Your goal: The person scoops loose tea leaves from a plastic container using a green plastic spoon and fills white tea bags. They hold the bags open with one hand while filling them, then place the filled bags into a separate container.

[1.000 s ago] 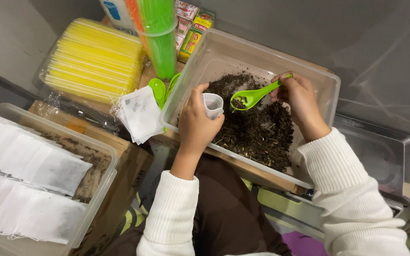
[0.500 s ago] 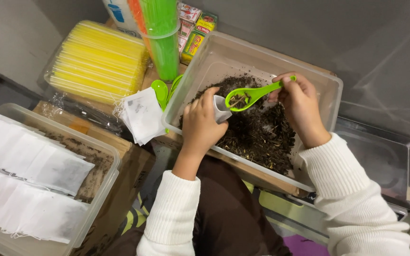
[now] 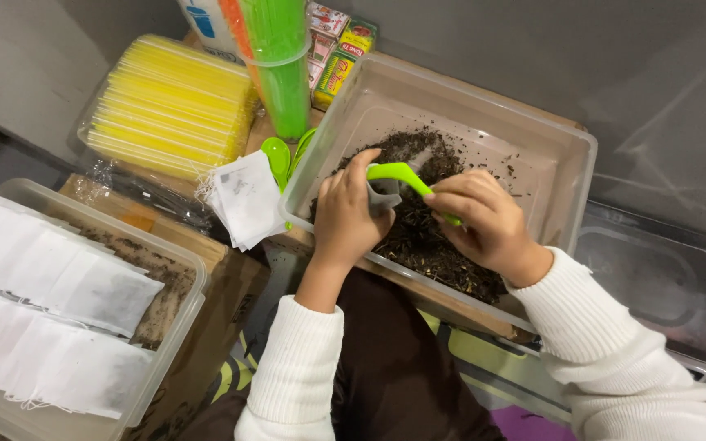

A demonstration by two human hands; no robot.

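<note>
Looking down through the head camera, I see both hands working over a clear plastic tub (image 3: 567,175) that holds a heap of dark loose tea (image 3: 435,245). My left hand (image 3: 346,219) is closed around a small white pouch (image 3: 383,196), pinching it at the near-left part of the tub, just above the heap. My right hand (image 3: 488,222) grips a green scoop (image 3: 406,175) by its handle; the scoop's bowl lies right against the top of the pouch, tipped toward it. I think the pouch mouth is open under the scoop, but the fingers hide most of it, so I cannot say for certain. Both sleeves are white knit.

Just outside the tub's left wall lie two green spoons (image 3: 278,155) and a small stack of empty white pouches (image 3: 247,198), touching or nearly touching the tub's rim. Beyond them, toward the far side, stands a tall clear cup (image 3: 283,90) packed with green straws, and beside it a wrapped bundle of yellow straws (image 3: 169,106). Small colourful packets (image 3: 338,49) sit at the tub's far-left corner.

At the near left, a second clear container (image 3: 185,302) holds rows of filled white pouches (image 3: 51,310) lying flat, with dark crumbs scattered on its bottom. To the right of the tub sits a metal tray (image 3: 663,286), well apart from both hands.
</note>
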